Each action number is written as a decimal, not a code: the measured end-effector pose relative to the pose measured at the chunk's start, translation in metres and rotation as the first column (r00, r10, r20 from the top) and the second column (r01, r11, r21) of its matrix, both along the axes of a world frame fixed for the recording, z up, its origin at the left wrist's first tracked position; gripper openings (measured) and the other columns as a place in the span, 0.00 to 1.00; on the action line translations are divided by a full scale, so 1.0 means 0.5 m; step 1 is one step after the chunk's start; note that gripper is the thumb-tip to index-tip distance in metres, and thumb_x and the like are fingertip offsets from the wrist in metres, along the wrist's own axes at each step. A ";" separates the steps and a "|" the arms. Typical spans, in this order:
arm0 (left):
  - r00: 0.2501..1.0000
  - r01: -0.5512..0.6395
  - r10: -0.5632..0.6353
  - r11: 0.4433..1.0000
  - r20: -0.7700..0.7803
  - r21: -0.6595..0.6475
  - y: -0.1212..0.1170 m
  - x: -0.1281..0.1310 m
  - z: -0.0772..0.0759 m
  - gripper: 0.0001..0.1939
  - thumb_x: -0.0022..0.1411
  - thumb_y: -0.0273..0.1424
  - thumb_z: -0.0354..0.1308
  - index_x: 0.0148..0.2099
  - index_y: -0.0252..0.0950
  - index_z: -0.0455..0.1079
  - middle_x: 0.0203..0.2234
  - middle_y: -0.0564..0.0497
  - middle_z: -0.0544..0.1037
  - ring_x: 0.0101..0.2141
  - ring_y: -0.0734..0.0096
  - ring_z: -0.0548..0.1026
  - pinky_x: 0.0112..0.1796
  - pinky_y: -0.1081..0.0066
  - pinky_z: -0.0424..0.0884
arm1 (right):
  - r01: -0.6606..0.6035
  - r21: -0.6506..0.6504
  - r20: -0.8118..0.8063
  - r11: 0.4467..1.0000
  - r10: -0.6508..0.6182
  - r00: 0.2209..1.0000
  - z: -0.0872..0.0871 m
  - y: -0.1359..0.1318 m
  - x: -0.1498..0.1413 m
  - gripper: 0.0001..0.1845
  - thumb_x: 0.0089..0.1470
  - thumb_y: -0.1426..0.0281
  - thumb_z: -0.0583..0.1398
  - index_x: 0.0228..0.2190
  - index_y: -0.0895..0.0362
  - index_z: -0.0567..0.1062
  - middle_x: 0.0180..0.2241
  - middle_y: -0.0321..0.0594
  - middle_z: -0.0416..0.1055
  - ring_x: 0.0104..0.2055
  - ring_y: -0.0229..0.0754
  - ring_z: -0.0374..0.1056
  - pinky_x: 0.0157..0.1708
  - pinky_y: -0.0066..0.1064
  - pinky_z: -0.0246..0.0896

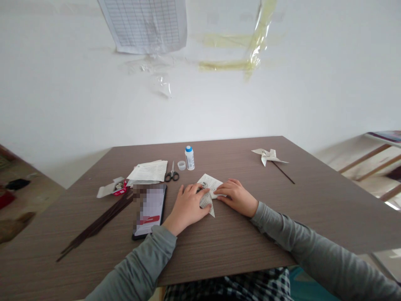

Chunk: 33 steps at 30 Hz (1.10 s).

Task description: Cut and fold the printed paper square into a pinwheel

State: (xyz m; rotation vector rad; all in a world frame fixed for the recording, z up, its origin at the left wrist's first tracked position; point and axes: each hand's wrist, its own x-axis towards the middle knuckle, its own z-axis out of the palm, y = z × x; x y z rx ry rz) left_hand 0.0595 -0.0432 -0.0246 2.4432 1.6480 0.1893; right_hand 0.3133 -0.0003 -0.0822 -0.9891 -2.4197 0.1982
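A small printed sheet of paper (209, 180) with pointed, folded corners lies on the table under both hands. My left hand (189, 207) presses over its left side, fingers bent and thumb near the lower point. A dark mark or small object shows by those fingers; I cannot make out which. At the paper's right side, my right hand (238, 198) pinches a flap between fingers and thumb. Part of the sheet is hidden by the hands. A finished paper pinwheel (267, 157) on a thin dark stick lies at the back right.
Beyond the hands are a white bottle with blue top (189, 159), a clear cap (181, 165), scissors (172, 174) and stacked paper sheets (149, 171). To the left lie a phone (152, 209), dark thin sticks (100, 219) and a small open red box (120, 187). A wall borders the table's far edge.
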 end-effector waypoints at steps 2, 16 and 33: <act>1.000 -0.002 0.002 1.000 -0.006 -0.003 -0.001 0.001 0.001 0.30 0.75 0.39 0.71 0.76 0.45 0.79 0.74 0.39 0.80 0.74 0.34 0.74 0.80 0.29 0.58 | -0.001 0.017 -0.008 1.000 0.001 1.000 0.000 0.000 0.000 0.14 0.79 0.63 0.64 0.51 0.38 0.93 0.50 0.43 0.91 0.54 0.57 0.86 0.67 0.56 0.75; 1.000 -0.007 0.007 1.000 -0.023 0.000 -0.008 0.001 -0.001 0.29 0.77 0.39 0.68 0.76 0.48 0.79 0.75 0.40 0.78 0.75 0.35 0.72 0.79 0.24 0.57 | -0.003 0.027 -0.002 1.000 0.003 1.000 0.003 -0.003 0.000 0.14 0.79 0.67 0.65 0.52 0.42 0.92 0.51 0.45 0.91 0.55 0.56 0.87 0.68 0.56 0.75; 1.000 -0.014 0.014 1.000 0.002 0.006 -0.008 0.001 -0.003 0.27 0.77 0.38 0.69 0.75 0.49 0.81 0.74 0.40 0.79 0.75 0.34 0.73 0.78 0.23 0.57 | 0.006 0.033 -0.005 0.999 -0.006 1.000 0.003 -0.004 0.000 0.14 0.77 0.69 0.66 0.50 0.42 0.92 0.50 0.43 0.91 0.54 0.54 0.86 0.67 0.50 0.73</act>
